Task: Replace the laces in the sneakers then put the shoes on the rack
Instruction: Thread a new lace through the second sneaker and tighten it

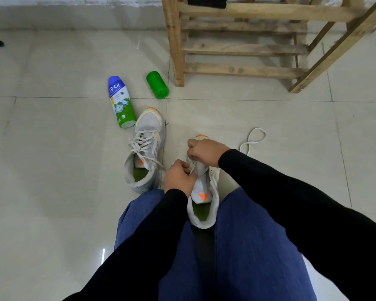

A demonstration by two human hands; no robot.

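A white sneaker [204,205] with an orange mark on its tongue lies on the floor between my knees, toe pointing away. My left hand [178,177] pinches a white lace at the sneaker's eyelets. My right hand [204,152] grips the lace over the front of the same shoe and hides its toe. A loose end of the white lace [253,139] loops on the tiles to the right. A second sneaker [144,148], grey-white and laced, stands to the left. The wooden rack [243,48] stands at the back.
A blue, white and green powder bottle [119,103] lies on the floor beside the laced sneaker's toe. A green cylinder [157,84] lies near the rack's front left leg. A white wall runs along the back.
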